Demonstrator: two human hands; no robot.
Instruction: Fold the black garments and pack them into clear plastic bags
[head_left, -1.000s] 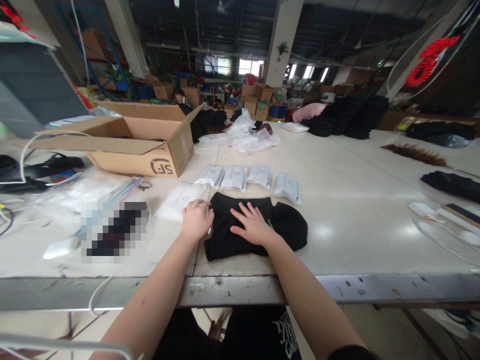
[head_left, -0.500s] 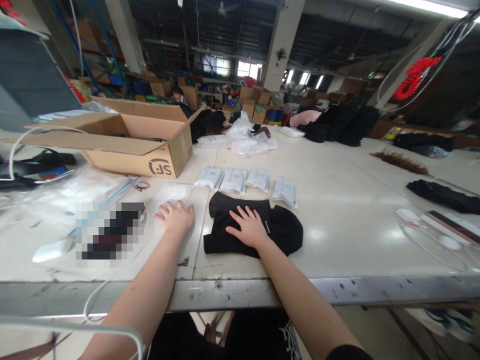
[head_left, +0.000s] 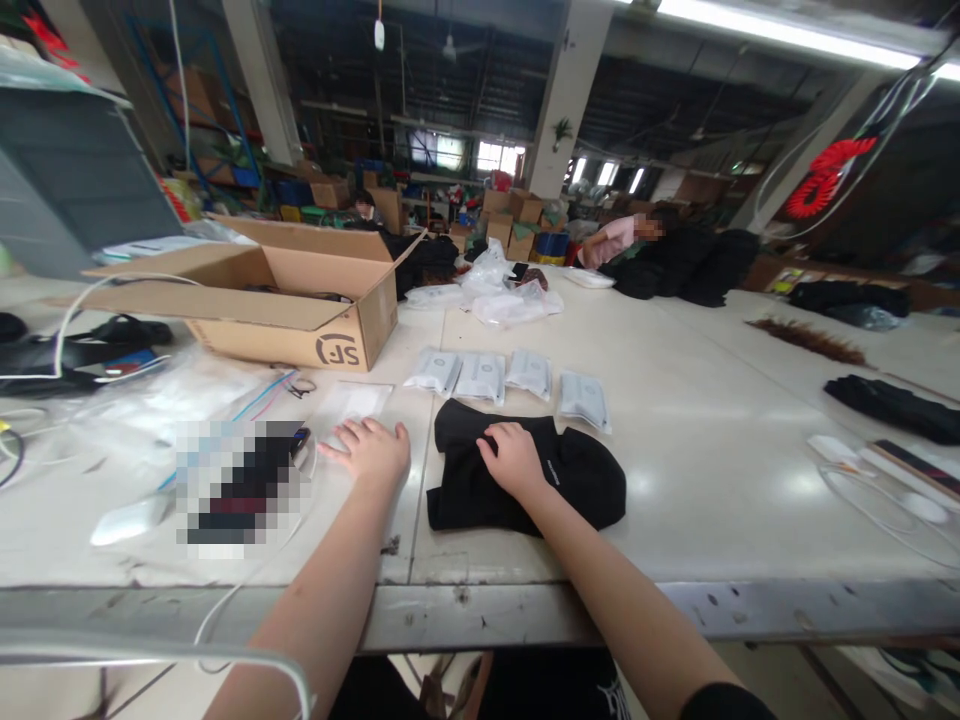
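Glossy pale table [head_left: 675, 420] fills the warehouse view. Since a second ago, the left hand [head_left: 371, 450] has left the folded black garment [head_left: 525, 480] and lies flat, open, beside it; the right hand [head_left: 516, 458] now curls, pinching the soft cloth.
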